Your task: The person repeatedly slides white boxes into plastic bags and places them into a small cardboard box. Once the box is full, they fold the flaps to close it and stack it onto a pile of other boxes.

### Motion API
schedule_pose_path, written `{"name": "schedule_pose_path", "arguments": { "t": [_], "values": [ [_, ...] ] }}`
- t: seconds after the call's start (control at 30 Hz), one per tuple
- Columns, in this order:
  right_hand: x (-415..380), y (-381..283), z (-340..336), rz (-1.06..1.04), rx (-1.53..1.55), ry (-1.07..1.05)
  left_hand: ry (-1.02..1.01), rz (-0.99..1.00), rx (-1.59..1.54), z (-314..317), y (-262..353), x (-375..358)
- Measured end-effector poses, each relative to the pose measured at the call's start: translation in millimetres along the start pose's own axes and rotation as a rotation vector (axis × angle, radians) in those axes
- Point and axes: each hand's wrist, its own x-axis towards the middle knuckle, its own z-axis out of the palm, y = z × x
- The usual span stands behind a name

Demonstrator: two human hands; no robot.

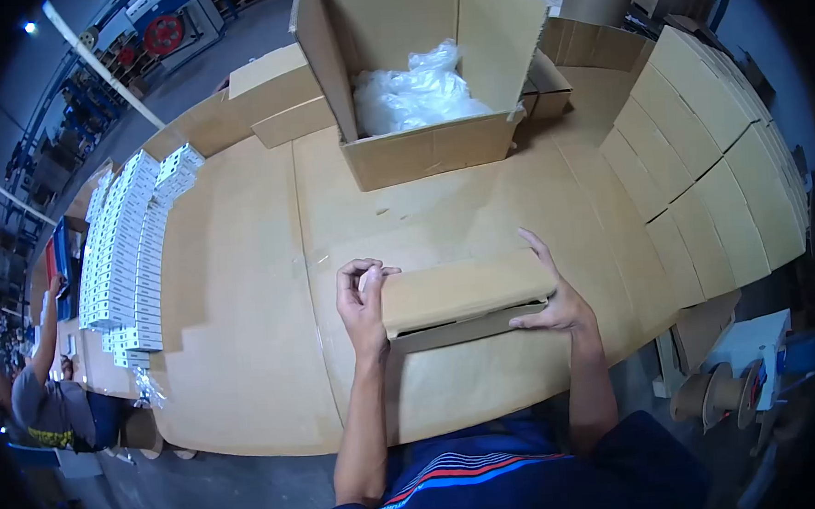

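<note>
A closed, flat cardboard box (469, 290) lies in front of me near the front of the table, with a dark gap along its front edge below the lid. At its left end is my left hand (362, 305), with bent fingers and the thumb up against the box's corner. My right hand (560, 304) grips the opposite end, thumb on the front side and fingers reaching round behind. Part of the fingers on both hands is hidden by the box.
A large open carton (430, 152) holding clear plastic bags (417, 93) stands behind. Stacked brown boxes (698, 165) rise at right, stacked small white boxes (121, 242) at left. Beyond those is another person (56, 402). Reels (710, 395) sit below the table's right edge.
</note>
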Motion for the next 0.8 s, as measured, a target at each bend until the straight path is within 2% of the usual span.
{"name": "schedule_pose_path", "arguments": {
  "t": [0.1, 0.2, 0.23, 0.27, 0.37, 0.4, 0.47, 0.53, 0.57, 0.6, 0.7, 0.8],
  "values": [
    [0, 14, 15, -0.003, -0.063, 0.038, -0.013, 0.015, 0.005, -1, -7, -2],
    [-9, 15, 25, 0.034, 0.128, 0.086, -0.061, 0.017, 0.061, -11, -16, -4],
    [-13, 14, 26, 0.021, 0.063, 0.093, -0.078, 0.033, 0.069, -14, -20, -5],
    [-13, 14, 25, -0.003, -0.007, 0.100, -0.154, -0.009, -0.015, -29, -29, -8],
    [-14, 4, 24, -0.075, -0.049, 0.111, -0.344, 0.162, -0.035, -39, -22, -25],
    [-13, -1, 20, -0.108, -0.043, 0.103, -0.418, 0.066, -0.041, -46, -22, -28],
    [-12, -3, 10, -0.138, -0.016, 0.079, -0.533, 0.133, 0.172, -44, -6, -31],
    [-3, -18, -4, -0.103, -0.222, -0.061, -0.632, 0.177, 0.353, -40, 1, -24],
    [-2, -25, -9, -0.088, -0.327, -0.132, -0.617, 0.169, 0.374, -35, 2, -23],
    [1, -30, -8, -0.120, -0.327, -0.104, -0.613, 0.162, 0.389, -34, 3, -24],
    [-3, -29, -2, 0.041, 0.166, -0.004, -0.554, 0.094, 0.297, -28, 9, -29],
    [-3, -15, 9, 0.023, 0.369, 0.107, -0.515, 0.071, 0.249, -29, 6, -42]
  ]
}}
